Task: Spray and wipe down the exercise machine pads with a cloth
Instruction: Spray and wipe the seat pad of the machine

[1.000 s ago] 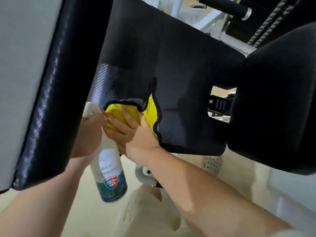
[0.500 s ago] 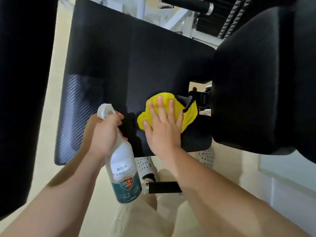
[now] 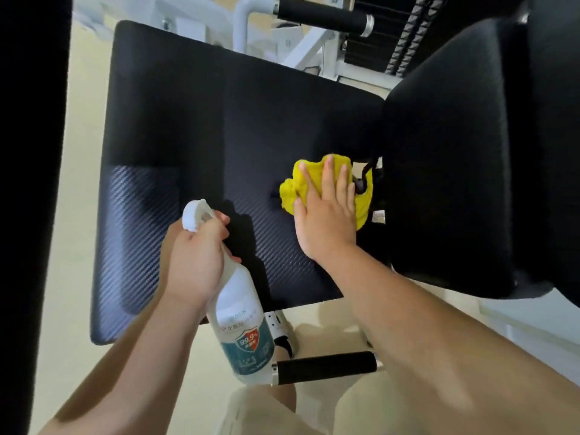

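Head view: flat right hand [image 3: 326, 221] now rubs cloth [image 3: 290, 196] on the far side of the pad [image 3: 219, 136], nearly done; left hand [image 3: 194, 262] holds spray bottle [image 3: 244, 337].

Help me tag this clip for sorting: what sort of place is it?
Most likely a gym: a black padded seat, a white machine frame with a foam-gripped handle, and what looks like a weight stack behind.

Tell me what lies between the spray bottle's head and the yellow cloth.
Only bare black pad: the head view shows nothing else between the spray bottle and the yellow cloth.
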